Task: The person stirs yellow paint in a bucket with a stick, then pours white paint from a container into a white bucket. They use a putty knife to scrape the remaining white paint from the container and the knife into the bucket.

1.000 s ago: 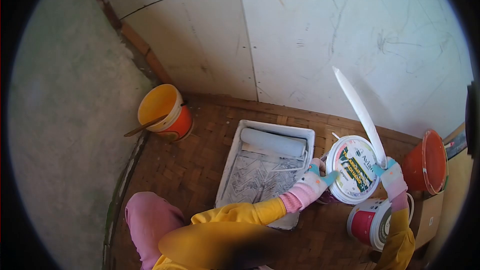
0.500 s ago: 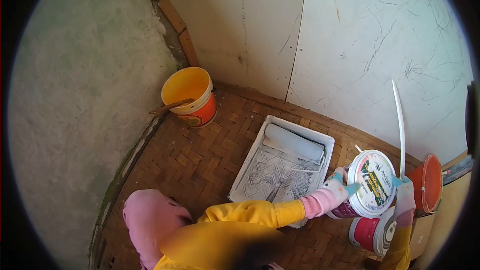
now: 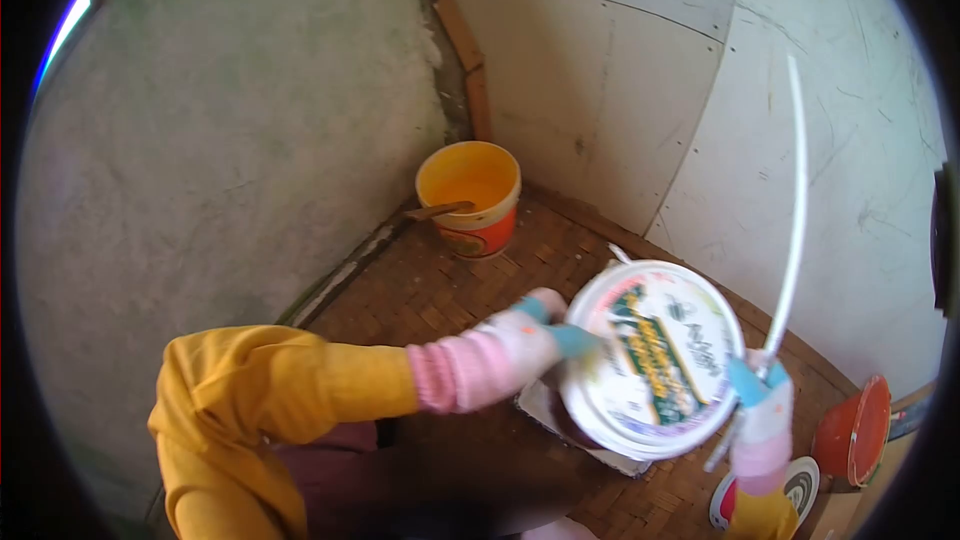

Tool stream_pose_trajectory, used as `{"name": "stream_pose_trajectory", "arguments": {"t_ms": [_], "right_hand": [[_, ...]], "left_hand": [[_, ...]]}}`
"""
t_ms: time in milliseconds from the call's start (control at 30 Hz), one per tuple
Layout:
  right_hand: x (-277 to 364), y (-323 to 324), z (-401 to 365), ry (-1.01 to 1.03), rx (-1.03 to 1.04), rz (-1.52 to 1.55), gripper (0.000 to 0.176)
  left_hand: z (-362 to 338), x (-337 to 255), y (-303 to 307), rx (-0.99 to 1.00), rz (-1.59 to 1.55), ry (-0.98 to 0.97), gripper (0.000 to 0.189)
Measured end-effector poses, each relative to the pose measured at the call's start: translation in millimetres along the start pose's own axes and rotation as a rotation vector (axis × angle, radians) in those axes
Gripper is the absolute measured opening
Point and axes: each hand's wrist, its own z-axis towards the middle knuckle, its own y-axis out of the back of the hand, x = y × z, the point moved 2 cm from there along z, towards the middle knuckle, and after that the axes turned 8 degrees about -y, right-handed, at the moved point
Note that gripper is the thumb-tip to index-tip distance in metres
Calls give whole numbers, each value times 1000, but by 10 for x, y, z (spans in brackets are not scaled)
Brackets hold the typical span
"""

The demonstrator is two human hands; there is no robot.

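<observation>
In the head view, a white, round plastic paint bucket with a printed lid (image 3: 655, 360) was tilted between both gloved hands, its lid towards the camera. The left hand (image 3: 515, 345), in a pink-and-white glove with light-blue fingertips, gripped its near-left side, thumb laid over the lid's edge and another finger behind the rim. The right hand (image 3: 760, 415), in a matching glove, was at the opposite edge, its fingers closed around a long, thin white strip (image 3: 798, 200) that rose in a gentle curve in front of the pale wall panels (image 3: 590, 80). Motion blur softened the lid's lettering.

Beneath the bucket, a strip of the white, paint-stained tray (image 3: 540, 410) showed; the bucket and arms hid the remainder. Whether the bucket touched the tray could not be told. A second paint bucket with a pink-red band (image 3: 803, 492) was partly behind the right wrist, near an orange-red bucket (image 3: 850, 435). Well apart, in the corner, an orange bucket with a yellow inside (image 3: 492, 230) stood upright on the brown woven floor (image 3: 375, 290), a wooden stick (image 3: 440, 211) across its rim.
</observation>
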Motion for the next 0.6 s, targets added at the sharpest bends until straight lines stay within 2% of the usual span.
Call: {"name": "stream_pose_trajectory", "arguments": {"t_ms": [33,100,167,233,300,333,433,467,567,600], "right_hand": [[12,-250,2,-22,75,14,14],[-108,-697,86,9,186,-35,17],[-192,-1120,98,-12,322,-102,21],[-510,-1463,187,71,341,-247,23],[-791,-1824,215,164,376,-155,19],[-841,-1957,170,138,354,-192,18],[-1077,-2169,143,204,310,-269,21],[-1191,-2224,178,140,299,-247,25],[-1388,-2390,155,164,225,-279,27],[-1368,-2401,129,117,234,-292,28]], "left_hand": [[-97,81,196,-126,83,-46,30],[-330,50,556,-216,15,188,41],[-503,360,818,-330,26,272,38],[-632,779,1023,-406,43,176,36],[-721,1012,1154,-483,152,185,31],[-745,1129,1229,-540,244,207,26],[-792,1501,1255,-627,211,209,26],[-816,1583,1249,-635,233,201,26],[-848,1788,1282,-648,171,246,24],[-852,1839,1269,-626,160,253,24]]}}
